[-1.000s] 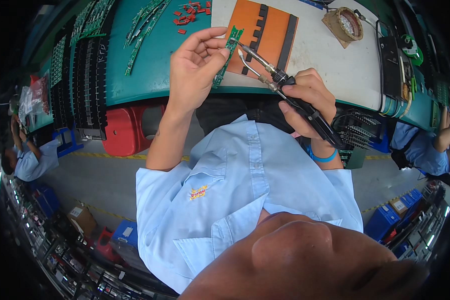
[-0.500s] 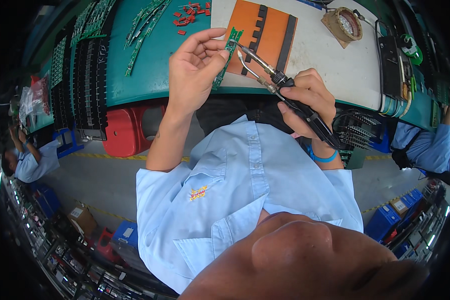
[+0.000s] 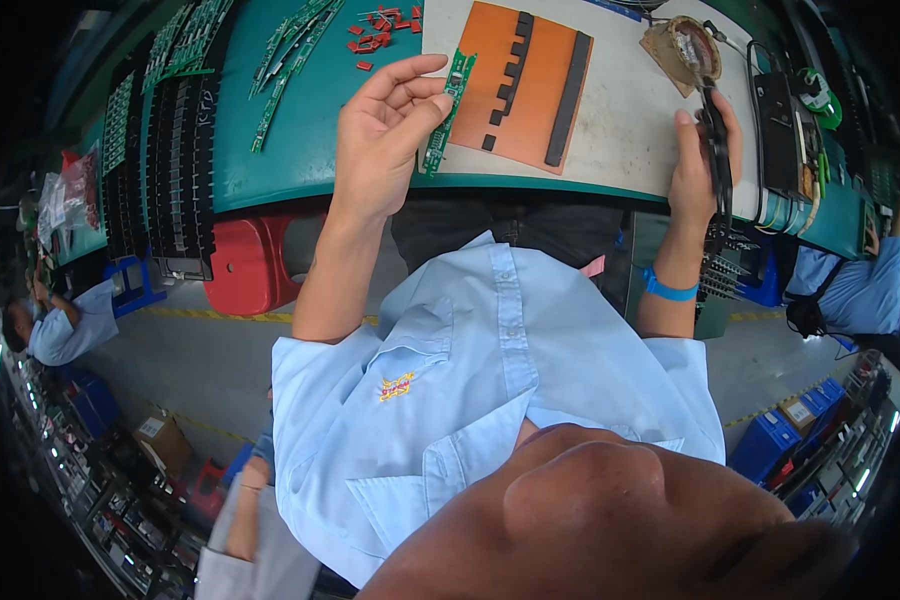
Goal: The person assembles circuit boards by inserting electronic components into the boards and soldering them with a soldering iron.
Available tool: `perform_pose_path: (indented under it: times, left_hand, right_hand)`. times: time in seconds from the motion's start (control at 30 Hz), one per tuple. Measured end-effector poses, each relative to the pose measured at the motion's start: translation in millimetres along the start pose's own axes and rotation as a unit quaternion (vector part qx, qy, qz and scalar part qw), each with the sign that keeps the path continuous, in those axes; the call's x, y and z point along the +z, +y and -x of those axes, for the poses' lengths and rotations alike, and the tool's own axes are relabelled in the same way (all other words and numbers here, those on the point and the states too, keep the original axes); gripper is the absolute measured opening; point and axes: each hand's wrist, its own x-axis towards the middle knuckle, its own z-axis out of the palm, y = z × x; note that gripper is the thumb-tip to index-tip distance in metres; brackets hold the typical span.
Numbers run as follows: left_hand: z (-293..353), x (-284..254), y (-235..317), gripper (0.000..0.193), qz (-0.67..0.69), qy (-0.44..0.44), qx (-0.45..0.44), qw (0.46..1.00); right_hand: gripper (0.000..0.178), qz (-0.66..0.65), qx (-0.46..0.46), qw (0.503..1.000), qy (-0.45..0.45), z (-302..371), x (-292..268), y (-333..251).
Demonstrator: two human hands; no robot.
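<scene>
A narrow green circuit board is pinched upright between the thumb and fingers of my left hand, above the left edge of an orange mat with black strips. My right hand is closed round the black handle of a soldering iron, over the right part of the white work surface. The iron's front end points into a round, brownish tip-cleaning cup; its tip is hard to make out against the cup.
Loose green boards and small red parts lie on the teal bench. Black racks of boards stand left. A black control box with cables sits right. A red stool is below the bench; other people work nearby.
My right hand has carried the soldering iron away from the board, rightward to the cleaning cup. The left hand keeps the board, shifted slightly left. Another person has appeared at the lower left.
</scene>
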Motion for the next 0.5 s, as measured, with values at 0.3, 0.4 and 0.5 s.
perform_pose_path:
  times: [0.3,0.4,0.5]
  left_hand:
    - [-3,6,-4,0.038,-0.011,-0.016,0.016,1.0]
    - [-4,9,-3,0.037,-0.02,-0.02,0.025,0.999]
    - [-3,10,-2,0.037,-0.033,-0.019,0.034,0.999]
  right_hand:
    - [0.038,-0.177,-0.263,0.913,-0.258,40,-1,-26]
    - [0.035,-0.167,-0.26,0.905,-0.293,49,7,-36]
    - [0.034,-0.156,-0.267,0.9,-0.308,52,13,-39]
